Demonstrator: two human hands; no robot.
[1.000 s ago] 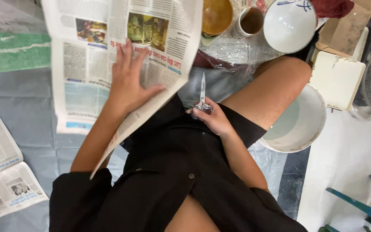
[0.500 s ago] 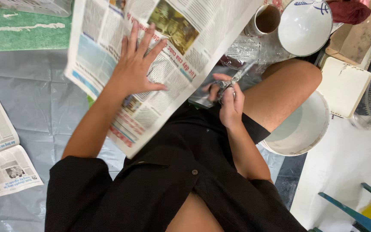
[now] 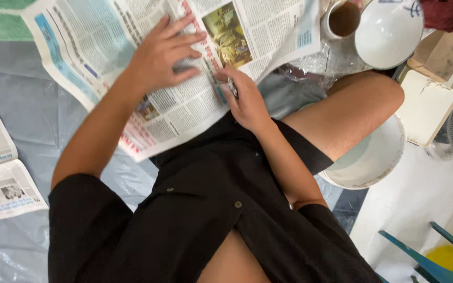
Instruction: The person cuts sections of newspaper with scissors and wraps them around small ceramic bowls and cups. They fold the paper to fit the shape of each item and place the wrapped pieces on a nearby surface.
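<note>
From the head view we see our left hand (image 3: 161,57) spread flat and unclenched on the wide printed newspaper sheet (image 3: 184,84) lying across our lap. Our right hand (image 3: 247,102) is clenched on a small metal tool (image 3: 233,88) at the sheet's edge. Such paper looks light, limp and easily torn, best gripped along a fold.

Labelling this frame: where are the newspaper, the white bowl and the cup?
newspaper (image 3: 182,112): head view, printed page.
white bowl (image 3: 386,34): head view, inner wall.
cup (image 3: 343,19): head view, brown inside.
</note>
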